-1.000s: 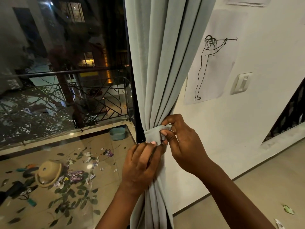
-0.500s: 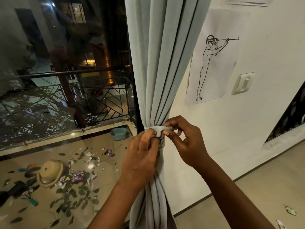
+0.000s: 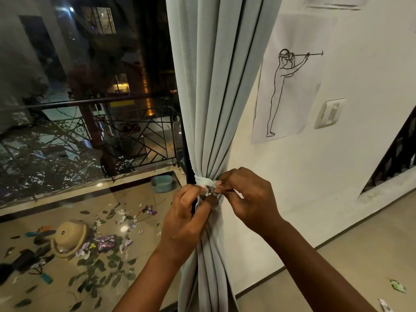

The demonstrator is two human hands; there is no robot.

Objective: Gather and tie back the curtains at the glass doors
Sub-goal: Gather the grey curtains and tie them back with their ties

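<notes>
A pale grey-green curtain (image 3: 211,91) hangs bunched at the right edge of the glass door (image 3: 90,109). A matching fabric tie-back (image 3: 203,181) circles the gathered folds at waist height. My left hand (image 3: 184,221) pinches one end of the tie-back in front of the curtain. My right hand (image 3: 249,199) pinches the other end from the right. The two ends meet between my fingertips, where they are partly hidden.
A white wall (image 3: 337,176) with a taped line drawing (image 3: 290,86) and a light switch (image 3: 331,113) stands right of the curtain. Through the glass lie a balcony with a railing (image 3: 112,140), scattered leaves, a hat (image 3: 69,237) and a blue bowl (image 3: 162,183). Paper scraps (image 3: 398,288) litter the floor.
Both hands have worked the tie-back round the curtain: the loose flap held by my right hand is now drawn tight, and my left hand has come up to meet it.
</notes>
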